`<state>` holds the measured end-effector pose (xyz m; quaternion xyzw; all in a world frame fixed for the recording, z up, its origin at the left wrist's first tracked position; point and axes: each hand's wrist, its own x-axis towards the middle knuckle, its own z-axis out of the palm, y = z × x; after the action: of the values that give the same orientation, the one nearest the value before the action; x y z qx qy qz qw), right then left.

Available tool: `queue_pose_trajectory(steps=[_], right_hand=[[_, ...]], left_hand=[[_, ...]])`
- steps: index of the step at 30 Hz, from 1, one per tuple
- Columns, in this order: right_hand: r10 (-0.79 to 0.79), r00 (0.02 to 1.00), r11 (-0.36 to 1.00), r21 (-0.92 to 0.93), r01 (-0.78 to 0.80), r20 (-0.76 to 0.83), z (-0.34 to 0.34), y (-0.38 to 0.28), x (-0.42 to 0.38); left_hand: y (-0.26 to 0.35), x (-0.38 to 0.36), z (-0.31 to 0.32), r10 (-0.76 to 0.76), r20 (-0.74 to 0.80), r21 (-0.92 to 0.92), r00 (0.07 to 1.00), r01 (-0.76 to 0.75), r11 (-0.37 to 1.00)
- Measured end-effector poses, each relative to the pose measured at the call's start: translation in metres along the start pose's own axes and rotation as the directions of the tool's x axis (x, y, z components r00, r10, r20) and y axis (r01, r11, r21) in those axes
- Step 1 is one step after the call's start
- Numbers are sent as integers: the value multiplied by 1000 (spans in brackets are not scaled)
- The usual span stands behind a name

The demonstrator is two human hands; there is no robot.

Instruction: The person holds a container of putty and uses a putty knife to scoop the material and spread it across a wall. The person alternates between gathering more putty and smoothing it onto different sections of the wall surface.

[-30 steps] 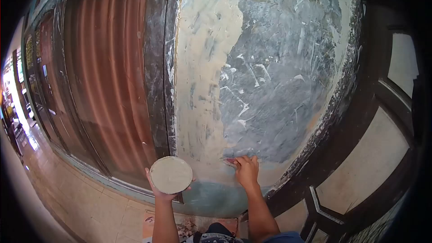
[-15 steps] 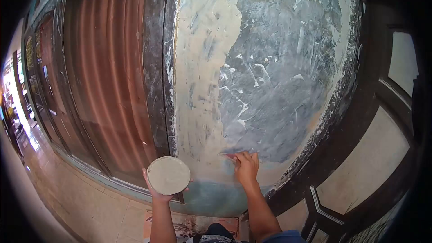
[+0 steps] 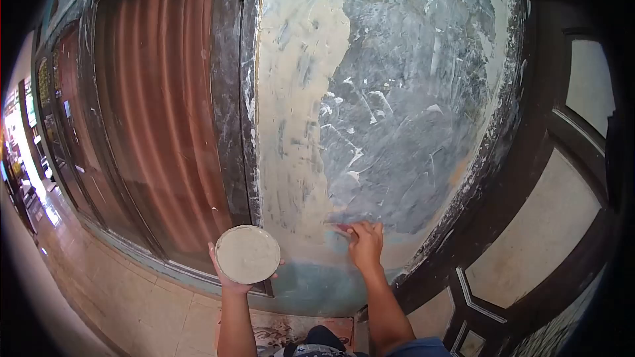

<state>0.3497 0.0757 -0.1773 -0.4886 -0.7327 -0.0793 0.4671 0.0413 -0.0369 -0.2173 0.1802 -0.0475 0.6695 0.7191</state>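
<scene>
My left hand (image 3: 228, 280) supports a round tub (image 3: 249, 254) from below and behind; its top shows a flat, pale beige paste. In my right hand (image 3: 366, 243) is a slim reddish tool, seemingly a putty knife (image 3: 341, 227), its thin end at the wall. Most of the tool is hidden by my fingers. The wall (image 3: 403, 152) is grey with white scuffs. Along its left side runs a strip of beige putty (image 3: 294, 92), and the tool's end meets the lower part of that strip.
A dark-framed window with a reddish-brown curtain (image 3: 159, 106) stands left of the wall. At the right is a dark wooden door (image 3: 489, 218) with pale panels. Below lie a tiled floor (image 3: 149, 311) and a stained sheet (image 3: 340, 327) near my legs.
The view has shifted slightly. My right hand and the tool remain low on the wall, at nearly the same spot. The tub is still in my left hand, tipped a little differently.
</scene>
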Motion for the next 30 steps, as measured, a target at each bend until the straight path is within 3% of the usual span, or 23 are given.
queue_pose_trajectory(steps=[2, 4, 9, 15, 19, 21, 27, 30], right_hand=[[-10, 1000, 1000, -17, 10, 17, 15, 6, -13], [-21, 999, 999, -33, 22, 35, 20, 7, -12], [-29, 994, 1000, 1, 29, -107, 7, -4, 6], [5, 999, 1000, -30, -4, 39, 30, 14, -26], [12, 1000, 998, -64, -12, -13, 28, 14, -8], [10, 998, 999, 33, -8, -61, 15, 8, -1], [8, 998, 1000, -24, -6, 62, 31, 15, -27], [-26, 1000, 998, -58, 26, 3, 29, 13, -6]], left_hand=[[0, 0, -1, -10, 74, -50, 997, 13, 999], [-2, -1, 6, -2, -8, 30, 1000, 2, 1000], [2, -4, 8, -19, 20, 25, 1000, 19, 1000], [9, -5, 1, 2, 38, 85, 999, -5, 996], [8, -4, 2, 4, 36, 115, 999, -8, 993], [9, -5, 3, 8, 40, 110, 999, -12, 994], [10, -8, -2, 21, 29, 79, 999, -23, 997], [10, -9, 5, 25, 12, 89, 1000, -26, 996]])
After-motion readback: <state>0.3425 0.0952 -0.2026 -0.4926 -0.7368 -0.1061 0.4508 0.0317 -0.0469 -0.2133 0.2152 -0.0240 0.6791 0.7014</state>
